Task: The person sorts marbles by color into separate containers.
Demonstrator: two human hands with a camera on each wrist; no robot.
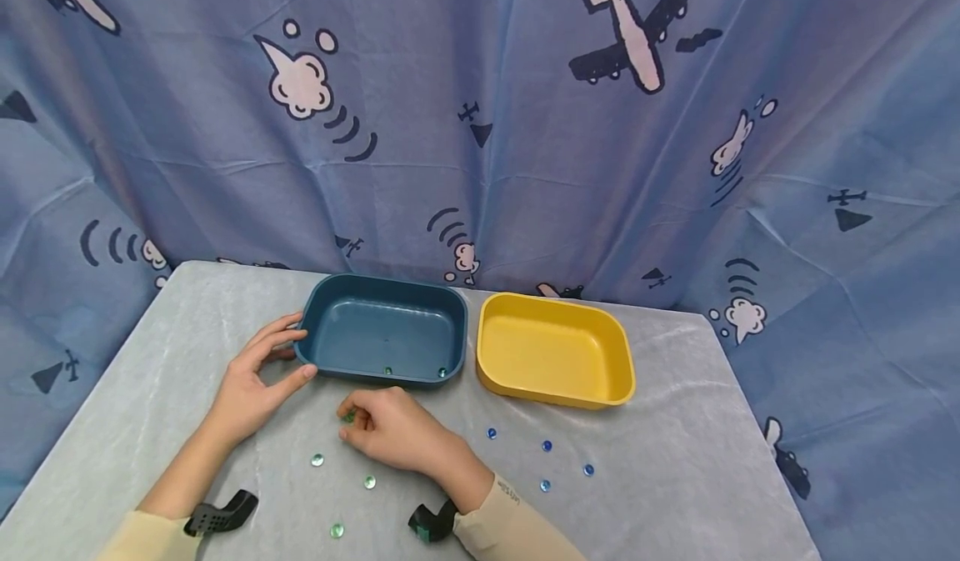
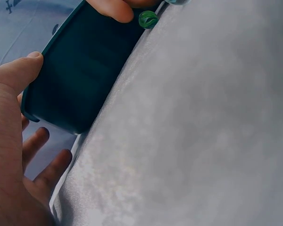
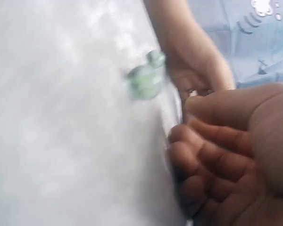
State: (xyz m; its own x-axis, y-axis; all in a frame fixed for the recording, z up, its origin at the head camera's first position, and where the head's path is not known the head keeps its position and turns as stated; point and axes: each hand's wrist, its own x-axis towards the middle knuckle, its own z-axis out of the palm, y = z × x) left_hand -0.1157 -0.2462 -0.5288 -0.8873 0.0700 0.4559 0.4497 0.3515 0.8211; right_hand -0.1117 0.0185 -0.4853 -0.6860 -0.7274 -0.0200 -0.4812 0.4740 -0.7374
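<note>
A dark blue tub (image 1: 387, 375) stands at the left back of the table, with two small green marbles (image 1: 442, 372) inside by its near wall. My left hand (image 1: 255, 378) holds the tub's near left corner, thumb at the near rim and fingertips along the left rim. In front of the tub, my right hand (image 1: 397, 428) has its fingers curled, with a green marble (image 1: 348, 417) showing between thumb and forefinger. That marble is hidden in the right wrist view. Several more green marbles (image 1: 317, 459) lie on the cloth near my right hand, blurred in the right wrist view.
To the right of the dark blue tub stands a yellow tub (image 1: 555, 398). Several blue marbles (image 1: 547, 445) are scattered on the grey cloth (image 1: 675, 478) in front of it. A blue printed curtain (image 1: 420, 127) hangs behind the table's back edge.
</note>
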